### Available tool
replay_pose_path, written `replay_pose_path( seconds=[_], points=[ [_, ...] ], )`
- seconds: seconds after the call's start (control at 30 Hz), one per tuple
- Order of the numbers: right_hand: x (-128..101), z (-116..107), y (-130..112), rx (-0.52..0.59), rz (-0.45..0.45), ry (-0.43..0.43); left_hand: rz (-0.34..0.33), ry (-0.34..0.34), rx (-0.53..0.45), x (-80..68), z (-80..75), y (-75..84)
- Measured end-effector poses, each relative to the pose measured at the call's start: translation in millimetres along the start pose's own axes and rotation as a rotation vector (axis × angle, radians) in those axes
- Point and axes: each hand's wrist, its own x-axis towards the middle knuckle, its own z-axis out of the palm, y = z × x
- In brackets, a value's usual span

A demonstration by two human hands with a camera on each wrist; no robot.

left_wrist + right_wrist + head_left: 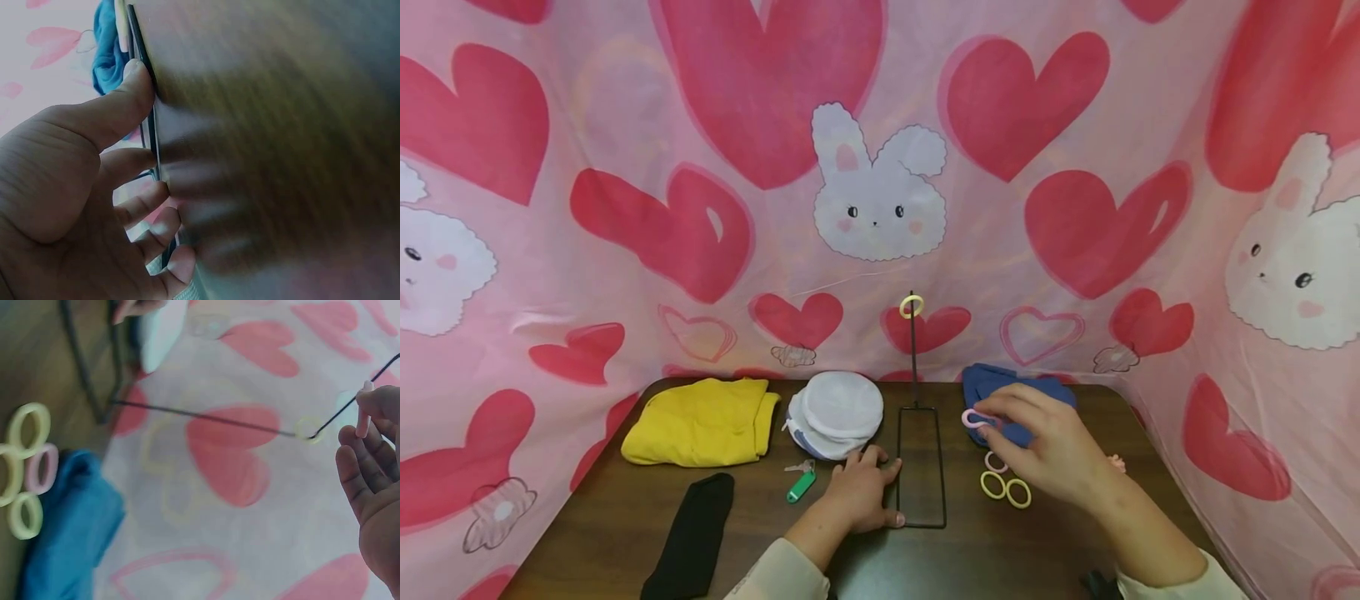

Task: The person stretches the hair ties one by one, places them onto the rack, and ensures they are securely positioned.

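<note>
My right hand pinches a pink ring between thumb and fingers, raised above the table's right half. A black wire stand has its rectangular base on the table and a tall upright behind. A yellow ring hangs near the upright's top. My left hand rests at the base's left side, thumb at the near corner; in the left wrist view its fingers touch the wire, spread and uncurled. Below my right hand lie yellow rings and another pink ring.
A blue folded cloth lies behind my right hand. Left of the stand are a white cap, a key with a green tag, a yellow folded cloth and a black cloth piece. A patterned curtain borders the table.
</note>
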Motion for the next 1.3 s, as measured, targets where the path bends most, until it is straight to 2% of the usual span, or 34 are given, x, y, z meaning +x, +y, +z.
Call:
replay_pose_path(
  seconds=[0.37, 0.63, 1.07, 1.3],
  points=[
    [48.6, -2.0, -33.2, 0.064, -0.141, 0.074, 0.006, 0.027, 0.027, 0.1, -0.5, 0.0],
    [62.4, 7.6, -38.9, 0.067, -0.151, 0.051, 0.009, 0.02, 0.049, 1.1, -1.2, 0.4],
    [68.6, 21.5, -26.6, 0.027, -0.096, 0.009, -0.012, 0.003, 0.062, 3.9, -5.7, 3.8],
    [74.6, 31.1, -3.9, -0.01, 0.029, -0.009, -0.018, 0.007, 0.073, 3.9, -6.0, 5.5]
  ],
)
